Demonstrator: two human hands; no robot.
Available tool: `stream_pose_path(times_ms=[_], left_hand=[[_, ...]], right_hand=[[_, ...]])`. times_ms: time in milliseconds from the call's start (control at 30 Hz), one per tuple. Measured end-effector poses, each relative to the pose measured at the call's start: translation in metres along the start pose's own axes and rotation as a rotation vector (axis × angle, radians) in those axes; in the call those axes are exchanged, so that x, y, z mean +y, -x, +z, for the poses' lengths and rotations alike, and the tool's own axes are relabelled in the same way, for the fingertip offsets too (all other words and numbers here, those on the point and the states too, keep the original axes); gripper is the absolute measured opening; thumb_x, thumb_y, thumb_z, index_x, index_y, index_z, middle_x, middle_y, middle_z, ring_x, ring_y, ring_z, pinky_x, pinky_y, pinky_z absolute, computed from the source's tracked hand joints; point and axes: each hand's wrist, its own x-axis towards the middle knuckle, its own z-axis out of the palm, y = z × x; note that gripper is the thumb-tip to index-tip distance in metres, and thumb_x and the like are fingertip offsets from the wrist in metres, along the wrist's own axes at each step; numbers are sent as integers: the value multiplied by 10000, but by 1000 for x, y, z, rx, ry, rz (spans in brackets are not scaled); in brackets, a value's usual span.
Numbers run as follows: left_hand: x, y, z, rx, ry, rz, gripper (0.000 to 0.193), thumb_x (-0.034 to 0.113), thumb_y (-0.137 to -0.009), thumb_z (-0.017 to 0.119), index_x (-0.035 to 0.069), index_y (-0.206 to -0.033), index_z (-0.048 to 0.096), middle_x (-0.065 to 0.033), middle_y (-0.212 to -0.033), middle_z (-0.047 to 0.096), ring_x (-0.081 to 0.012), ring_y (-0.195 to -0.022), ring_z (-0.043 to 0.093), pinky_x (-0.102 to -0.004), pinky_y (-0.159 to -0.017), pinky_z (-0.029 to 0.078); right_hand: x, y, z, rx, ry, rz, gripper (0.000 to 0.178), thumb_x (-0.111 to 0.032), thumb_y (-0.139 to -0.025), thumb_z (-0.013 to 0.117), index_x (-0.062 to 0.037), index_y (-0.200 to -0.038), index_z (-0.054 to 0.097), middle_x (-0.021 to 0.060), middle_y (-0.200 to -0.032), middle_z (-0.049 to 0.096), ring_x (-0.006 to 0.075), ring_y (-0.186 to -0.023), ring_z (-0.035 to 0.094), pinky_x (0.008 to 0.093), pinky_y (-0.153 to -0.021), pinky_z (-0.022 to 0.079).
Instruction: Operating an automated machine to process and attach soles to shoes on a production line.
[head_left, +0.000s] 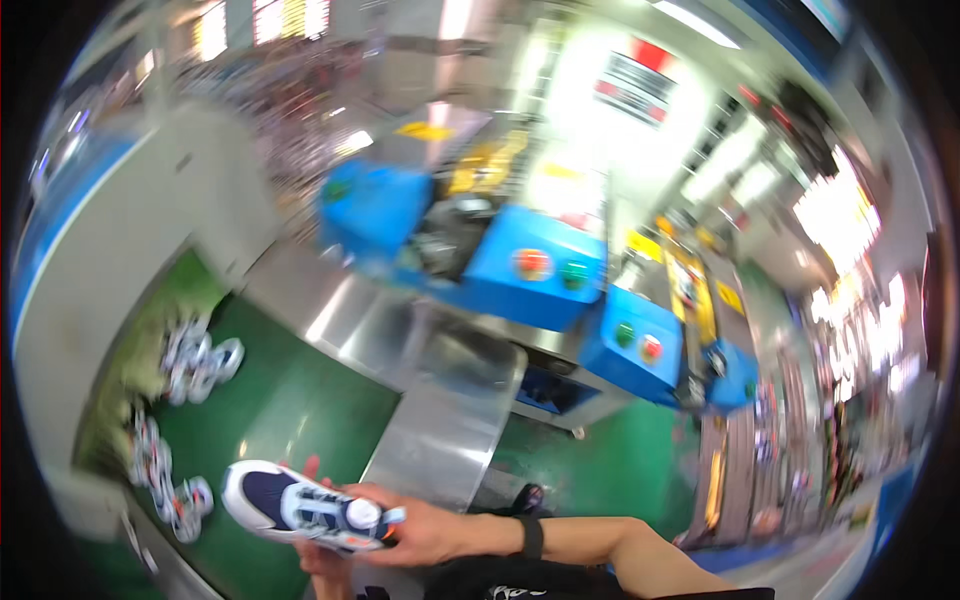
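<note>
Right hand (428, 532) is gripping the shoe (310, 510) at its heel end, the black wristband (532, 538) sitting behind it. Left hand (325, 562) is wrapping the shoe from beneath, fingertips showing past its far edge; the sole is hiding the palm. The shoe is lying across both hands at seven o'clock of my view, its navy toe pointing toward nine. With one hand holding the heel and the other bearing the sole, I am probably steadying it at both points while leaving the laces and upper facing me. Something round and white is sitting near its opening; I cannot tell what.

More shoes (200, 362) are lying loosely grouped at eight o'clock, well apart from my hands; what is carrying them is unclear. A shiny metal bench (440, 425) is running past my hands at six o'clock, above a green floor (600, 460). Blue boxes (500, 290) with red and green buttons are standing beyond it, from twelve round to three. A pale machine casing (110, 245) is curving at nine, and a bright wall panel (690, 130) is glaring at one, much of the room blurring.
</note>
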Motion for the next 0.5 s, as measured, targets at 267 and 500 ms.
stream_pose_path(times_ms=[267, 500], left_hand=[[-239, 50, 194, -332, -433, -264, 557, 157, -919, 526, -21, -1385, 279, -154, -1245, 493, -256, -1086, 523, -366, -890, 433], [-382, -14, 423, -760, -541, -440, 708, 68, -871, 623, 6, -1412, 172, -211, -1447, 300, -275, -1354, 295, -393, -1107, 268]], right_hand=[[15, 270, -209, 762, -515, 481, 386, -220, -794, 731, 5, -1076, 594, 15, -946, 613, 123, -852, 573, 273, -772, 479], [-74, 480, -340, 1482, -356, 38, 522, -14, -693, 642, 31, -1193, 498, 86, -1046, 603, 186, -923, 605, 333, -826, 491]])
